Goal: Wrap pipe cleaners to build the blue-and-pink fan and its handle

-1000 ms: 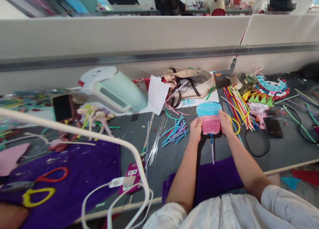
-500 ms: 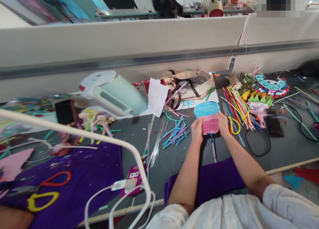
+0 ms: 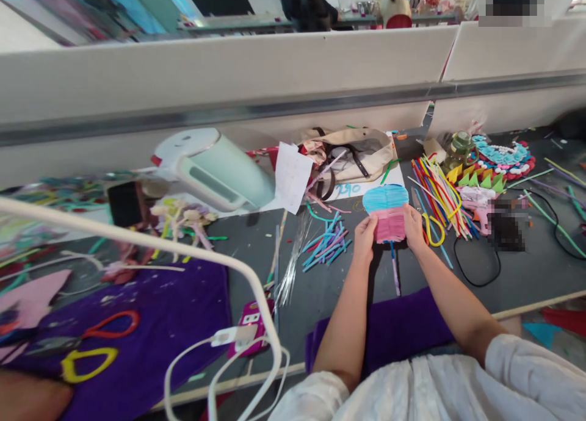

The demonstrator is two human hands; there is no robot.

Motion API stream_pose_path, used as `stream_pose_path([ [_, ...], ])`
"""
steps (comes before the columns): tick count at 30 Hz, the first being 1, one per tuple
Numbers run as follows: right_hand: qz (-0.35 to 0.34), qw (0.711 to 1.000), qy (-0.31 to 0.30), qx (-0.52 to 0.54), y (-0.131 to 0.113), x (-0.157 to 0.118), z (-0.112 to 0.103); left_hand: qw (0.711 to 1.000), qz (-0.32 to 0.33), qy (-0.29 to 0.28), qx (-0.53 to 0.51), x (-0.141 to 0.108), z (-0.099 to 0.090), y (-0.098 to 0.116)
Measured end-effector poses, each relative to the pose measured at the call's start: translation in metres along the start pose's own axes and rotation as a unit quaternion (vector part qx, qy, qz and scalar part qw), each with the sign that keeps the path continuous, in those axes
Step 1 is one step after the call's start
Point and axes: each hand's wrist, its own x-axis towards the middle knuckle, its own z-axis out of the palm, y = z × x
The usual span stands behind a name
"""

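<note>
Between my hands is a flat two-tone panel of pipe cleaners (image 3: pixel 390 224), light blue with a rounded outline at the far part and pink at the near part. My left hand (image 3: pixel 366 230) pinches its left edge at the pink part. The right edge is pinched by my right hand (image 3: pixel 414 226). A thin blue-and-lilac stem (image 3: pixel 395 273) runs from below the panel toward me; whether it is joined is unclear. Left of my hands lies a pile of short cut pipe cleaners (image 3: pixel 326 241). Yellow-handled scissors (image 3: pixel 433 229) rest just right of my right hand.
A bundle of long coloured pipe cleaners (image 3: pixel 444 195) lies to the right, near a glass jar (image 3: pixel 459 147). A pale green box-like appliance (image 3: pixel 224 174) stands back left. A white tube (image 3: pixel 183 241) crosses the left foreground. Purple cloth (image 3: pixel 407 317) lies at the near edge.
The whole view has shifted slightly, so most things appear a little further right. Both hands keep the same hold on the pipe-cleaner panel.
</note>
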Motion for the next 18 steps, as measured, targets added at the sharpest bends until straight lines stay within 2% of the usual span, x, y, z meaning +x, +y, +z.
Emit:
stream_pose_path([
  [7,0.029,0.996,-0.06,0.054,-0.002,-0.001,0.004,0.997,0.039,0.032,0.052,0.005,-0.011,0.001],
  [11,0.038,0.994,-0.067,0.079,-0.004,-0.001,0.004,0.996,0.061,0.04,0.048,0.006,-0.01,0.004],
  [14,0.045,0.99,-0.071,0.114,-0.006,0.001,0.002,0.999,0.044,0.017,0.004,0.002,-0.006,0.005],
  [18,0.053,0.984,-0.08,0.153,-0.011,0.0,-0.001,0.999,0.027,-0.041,-0.021,-0.005,0.003,0.007],
])
